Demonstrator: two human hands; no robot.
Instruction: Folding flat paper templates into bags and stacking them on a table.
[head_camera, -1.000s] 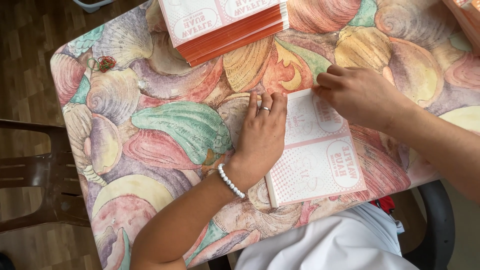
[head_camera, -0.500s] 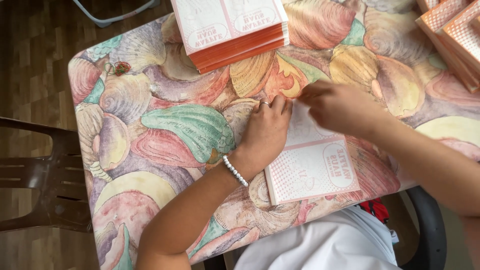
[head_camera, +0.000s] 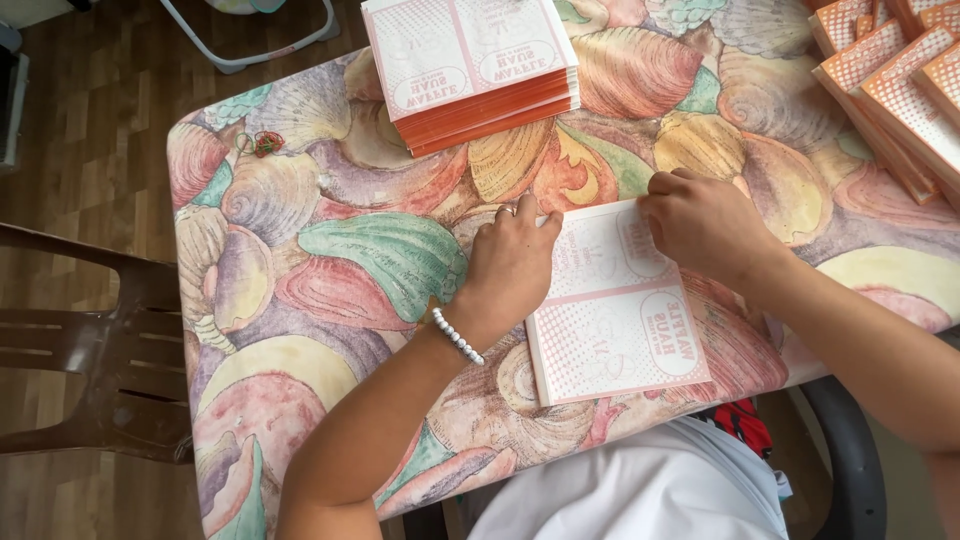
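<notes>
Likely a home workspace — shell-patterned tablecloth (head_camera: 330, 260), wooden floor (head_camera: 90, 150), brown plastic chair (head_camera: 90, 350), stacked cartons (head_camera: 480, 80)

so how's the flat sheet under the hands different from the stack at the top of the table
The flat sheet is a single thin layer; the stack is many layers with orange edges showing. The sheet is pressed by the left hand and right hand; the stack is untouched. Both carry the same pink-and-white print.

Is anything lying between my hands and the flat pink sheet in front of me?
Nothing visible: the left hand rests on the sheet's left edge and the right hand on its top right corner.
</notes>
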